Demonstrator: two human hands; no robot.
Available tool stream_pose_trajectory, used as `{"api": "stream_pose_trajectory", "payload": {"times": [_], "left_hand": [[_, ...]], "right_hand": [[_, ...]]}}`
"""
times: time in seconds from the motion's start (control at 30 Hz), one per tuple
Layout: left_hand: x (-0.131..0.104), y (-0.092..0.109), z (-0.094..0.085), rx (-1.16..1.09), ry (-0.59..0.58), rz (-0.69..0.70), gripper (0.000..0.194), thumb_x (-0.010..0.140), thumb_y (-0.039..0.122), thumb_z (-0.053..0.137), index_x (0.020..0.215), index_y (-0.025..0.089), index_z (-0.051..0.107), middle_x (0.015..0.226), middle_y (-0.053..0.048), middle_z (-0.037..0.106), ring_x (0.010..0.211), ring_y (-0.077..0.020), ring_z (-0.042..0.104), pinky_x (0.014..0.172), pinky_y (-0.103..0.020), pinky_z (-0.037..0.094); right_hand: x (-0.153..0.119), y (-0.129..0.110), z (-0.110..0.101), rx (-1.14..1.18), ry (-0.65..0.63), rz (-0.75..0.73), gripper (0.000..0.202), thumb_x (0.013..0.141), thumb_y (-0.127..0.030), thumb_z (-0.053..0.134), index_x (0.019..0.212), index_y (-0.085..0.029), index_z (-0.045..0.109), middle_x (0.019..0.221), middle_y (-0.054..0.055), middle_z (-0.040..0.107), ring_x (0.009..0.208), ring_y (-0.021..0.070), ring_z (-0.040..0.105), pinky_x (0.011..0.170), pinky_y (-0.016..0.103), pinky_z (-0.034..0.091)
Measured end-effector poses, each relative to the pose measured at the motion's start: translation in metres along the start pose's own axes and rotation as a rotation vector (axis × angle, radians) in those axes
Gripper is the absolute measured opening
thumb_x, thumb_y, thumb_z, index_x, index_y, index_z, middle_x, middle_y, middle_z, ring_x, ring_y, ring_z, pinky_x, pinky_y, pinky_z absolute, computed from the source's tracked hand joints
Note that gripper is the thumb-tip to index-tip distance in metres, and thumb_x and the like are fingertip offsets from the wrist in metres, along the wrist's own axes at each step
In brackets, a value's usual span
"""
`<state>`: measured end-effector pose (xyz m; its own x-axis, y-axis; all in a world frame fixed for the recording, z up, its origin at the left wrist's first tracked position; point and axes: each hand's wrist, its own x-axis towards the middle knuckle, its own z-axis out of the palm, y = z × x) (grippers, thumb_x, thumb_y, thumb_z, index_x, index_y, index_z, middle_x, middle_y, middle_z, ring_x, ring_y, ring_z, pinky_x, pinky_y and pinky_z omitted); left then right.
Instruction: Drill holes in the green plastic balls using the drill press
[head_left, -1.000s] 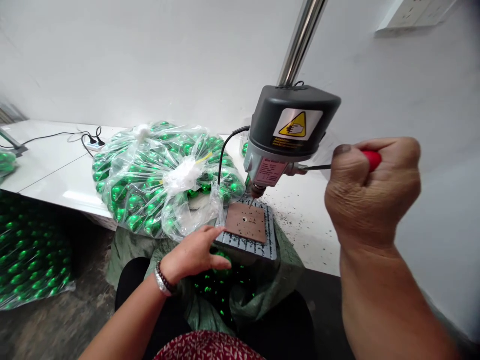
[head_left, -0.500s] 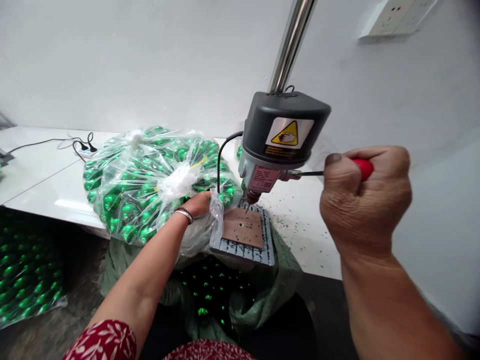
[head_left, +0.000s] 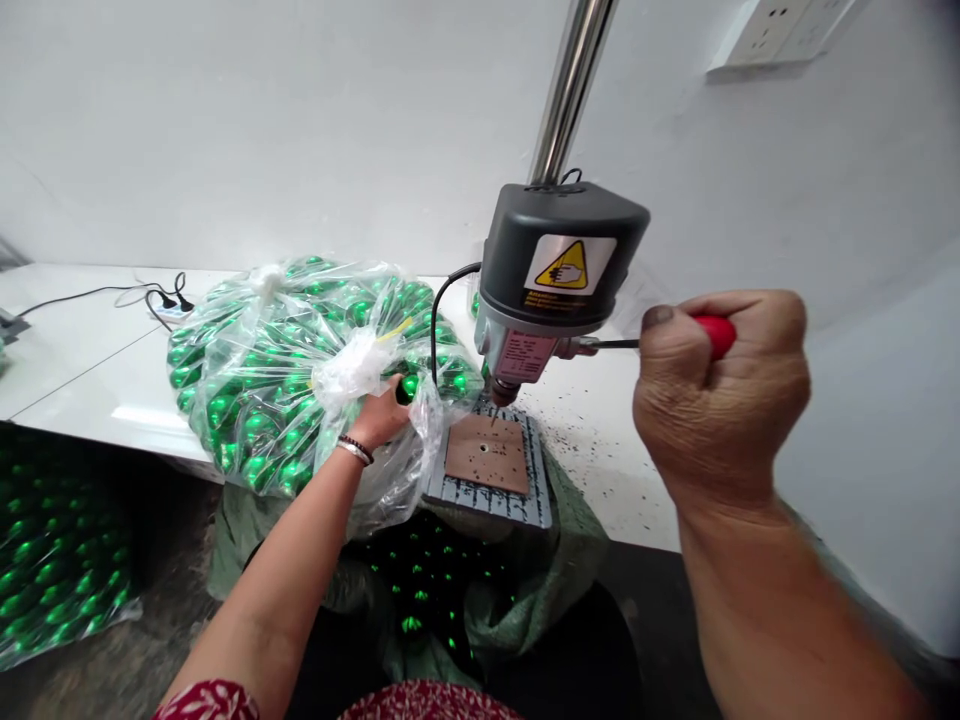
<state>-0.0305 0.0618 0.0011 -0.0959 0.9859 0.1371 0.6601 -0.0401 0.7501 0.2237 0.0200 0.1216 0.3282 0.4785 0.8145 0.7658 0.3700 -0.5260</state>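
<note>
My left hand (head_left: 381, 418) has its fingers closed around a shiny green bauble (head_left: 407, 388) at the mouth of a clear plastic bag (head_left: 352, 362) full of such balls. Part of the ball shows beyond the fingertips. On the right, my right hand (head_left: 724, 410) is wrapped in a fist around the red knob (head_left: 718, 337) of the lever on a small drill press (head_left: 562, 255). Its drill bit (head_left: 494, 413) points down above a brown board (head_left: 487, 472) with a small hole, lying on the grooved base (head_left: 538, 480).
Dark shavings cover the board and the white table (head_left: 622, 480) beside it. A green woven sack (head_left: 525, 600) holding green balls hangs open below the base. Another bag of balls (head_left: 60, 550) lies at lower left. A power strip (head_left: 174, 313) with cables sits behind the bags.
My left hand has turned and shifted a little left, and the green bauble in its fingers now shows clearly. My right hand stays on the knob.
</note>
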Motion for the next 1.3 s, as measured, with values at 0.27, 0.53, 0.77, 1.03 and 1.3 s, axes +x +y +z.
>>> {"api": "stream_pose_trajectory", "payload": {"times": [0.27,0.53,0.77,1.03,1.3], "left_hand": [[-0.069,0.008,-0.020,-1.030,-0.111,-0.189,0.052,0.068,0.028,0.068,0.118,0.023,0.056,0.099,-0.002,0.067,0.087,-0.0173,0.068,0.072,-0.026,0.054],[-0.090,0.035,0.013,-1.302,-0.302,-0.301,0.059,0.073,0.035,0.075,0.126,0.025,0.051,0.097,-0.004,0.068,0.078,-0.0153,0.069,0.065,-0.024,0.054],[-0.069,0.040,0.044,-0.570,-0.118,-0.080,0.033,0.077,0.032,0.066,0.107,0.018,0.062,0.099,-0.002,0.066,0.093,-0.0157,0.059,0.083,-0.026,0.047],[-0.052,0.031,0.072,-0.261,-0.033,-0.040,0.034,0.080,0.039,0.061,0.107,0.019,0.061,0.097,-0.003,0.067,0.091,-0.0188,0.060,0.083,-0.029,0.048],[-0.048,0.032,0.077,-0.181,-0.040,-0.053,0.039,0.078,0.039,0.065,0.112,0.020,0.063,0.100,-0.005,0.070,0.091,-0.0214,0.062,0.084,-0.033,0.049]], "right_hand": [[-0.001,0.001,0.000,0.023,-0.032,0.028,0.027,0.079,-0.043,0.046,0.082,-0.018,0.053,0.076,0.000,0.058,0.064,0.0068,0.050,0.062,0.024,0.041],[-0.001,-0.001,-0.001,0.055,-0.017,-0.008,0.025,0.080,-0.042,0.046,0.081,-0.017,0.051,0.068,-0.003,0.054,0.055,0.0040,0.045,0.056,0.021,0.038],[0.000,0.001,-0.001,0.065,-0.028,-0.034,0.026,0.083,-0.044,0.046,0.082,-0.018,0.049,0.068,-0.004,0.052,0.054,0.0038,0.045,0.055,0.020,0.038],[0.006,0.000,-0.001,0.006,-0.039,-0.057,0.022,0.086,-0.038,0.042,0.081,-0.018,0.048,0.068,-0.004,0.049,0.059,0.0046,0.041,0.062,0.022,0.038],[0.056,-0.015,0.007,-0.169,-0.274,0.154,0.017,0.087,-0.031,0.044,0.084,-0.016,0.049,0.067,-0.004,0.040,0.068,0.0061,0.045,0.078,0.029,0.040]]}}
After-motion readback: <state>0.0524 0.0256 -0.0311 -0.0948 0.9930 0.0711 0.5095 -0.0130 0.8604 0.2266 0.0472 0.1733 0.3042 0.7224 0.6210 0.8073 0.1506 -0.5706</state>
